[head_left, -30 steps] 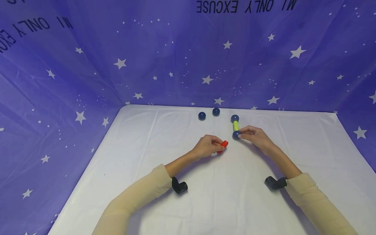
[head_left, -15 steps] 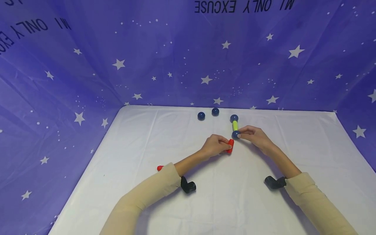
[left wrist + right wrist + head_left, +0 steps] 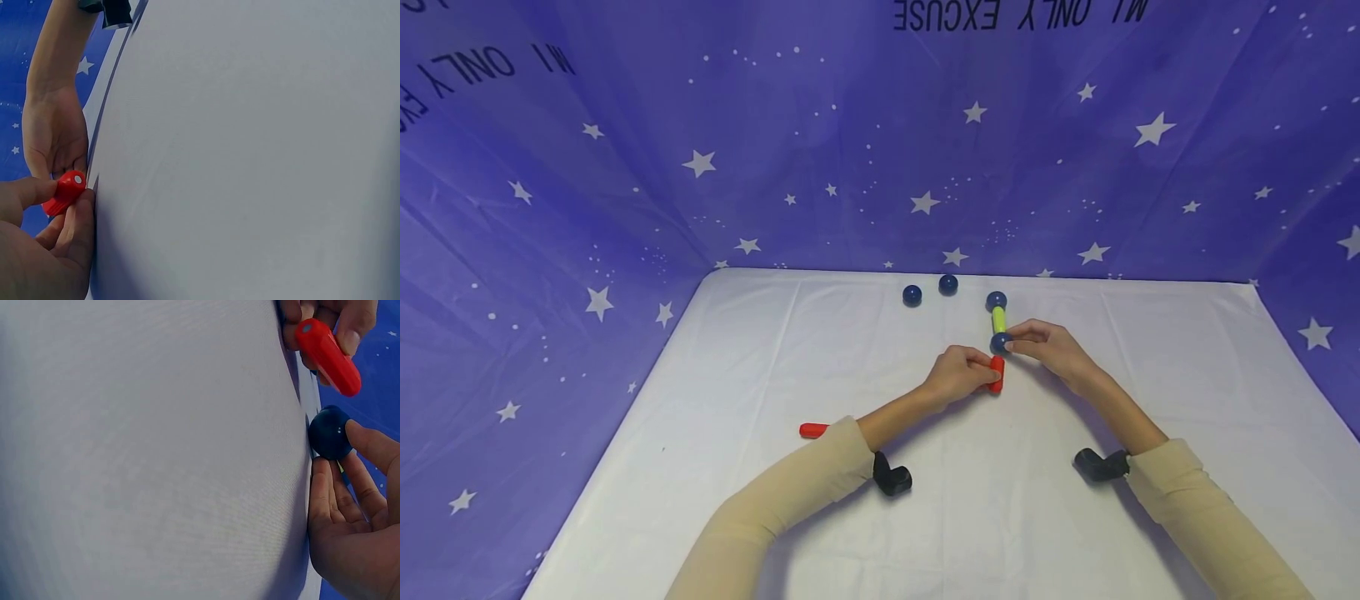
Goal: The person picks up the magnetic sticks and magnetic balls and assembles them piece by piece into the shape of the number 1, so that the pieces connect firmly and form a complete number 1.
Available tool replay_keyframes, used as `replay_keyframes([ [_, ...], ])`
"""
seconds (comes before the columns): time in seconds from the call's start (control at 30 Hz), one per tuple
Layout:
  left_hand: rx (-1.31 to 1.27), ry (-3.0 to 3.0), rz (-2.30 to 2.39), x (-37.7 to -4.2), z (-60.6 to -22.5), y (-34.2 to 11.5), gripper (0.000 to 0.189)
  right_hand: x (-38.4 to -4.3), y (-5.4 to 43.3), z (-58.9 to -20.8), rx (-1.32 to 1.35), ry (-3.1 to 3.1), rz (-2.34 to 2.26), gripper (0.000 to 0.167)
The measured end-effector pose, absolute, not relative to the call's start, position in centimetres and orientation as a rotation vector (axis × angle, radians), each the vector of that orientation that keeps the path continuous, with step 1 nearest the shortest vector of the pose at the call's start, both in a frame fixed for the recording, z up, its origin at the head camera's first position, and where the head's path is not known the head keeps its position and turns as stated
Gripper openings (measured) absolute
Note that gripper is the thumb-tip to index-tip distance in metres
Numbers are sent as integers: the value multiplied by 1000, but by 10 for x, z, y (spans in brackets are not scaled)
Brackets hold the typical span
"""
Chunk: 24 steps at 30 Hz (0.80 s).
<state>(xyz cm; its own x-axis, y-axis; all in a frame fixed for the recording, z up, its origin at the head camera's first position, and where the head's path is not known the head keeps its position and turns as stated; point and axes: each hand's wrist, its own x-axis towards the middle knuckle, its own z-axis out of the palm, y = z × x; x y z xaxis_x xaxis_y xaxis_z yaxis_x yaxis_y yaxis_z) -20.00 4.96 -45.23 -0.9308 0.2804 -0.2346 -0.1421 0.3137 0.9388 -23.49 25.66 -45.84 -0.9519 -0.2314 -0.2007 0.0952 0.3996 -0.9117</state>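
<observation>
My left hand (image 3: pixel 958 374) pinches a short red rod (image 3: pixel 997 376) between thumb and fingers; a small pale disc marks the rod's end in the left wrist view. My right hand (image 3: pixel 1054 353) pinches a dark blue ball (image 3: pixel 1001 343). From that ball a yellow-green rod (image 3: pixel 998 320) runs back to a second blue ball (image 3: pixel 996 300). The red rod points at the near ball, and a small gap between them shows in the right wrist view. A second red rod (image 3: pixel 813 430) lies on the table, partly covered by the left sleeve.
Two loose blue balls, one at the left (image 3: pixel 912 295) and one at the right (image 3: pixel 948 285), sit near the back edge of the white-covered table (image 3: pixel 970 517). A purple star-printed cloth (image 3: pixel 850 150) rises behind. Black wrist cameras (image 3: pixel 893 477) are strapped to both forearms.
The left hand has moved right with its red rod, which has turned to line up with the near blue ball. The second red rod has come into view. My right hand stays in place.
</observation>
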Motion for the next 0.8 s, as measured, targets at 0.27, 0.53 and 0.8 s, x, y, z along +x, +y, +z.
replay_keyframes([
  [0.27,70,2191,1729,-200,-456,59,15,-235,257,-459,-115,2358,-1579,43],
  [0.53,43,2221,1713,-203,-456,62,13,-235,257,-460,-120,2358,-1582,42],
  [0.8,31,2211,1737,-206,-457,64,13,-237,258,-463,-138,2355,-1593,42],
])
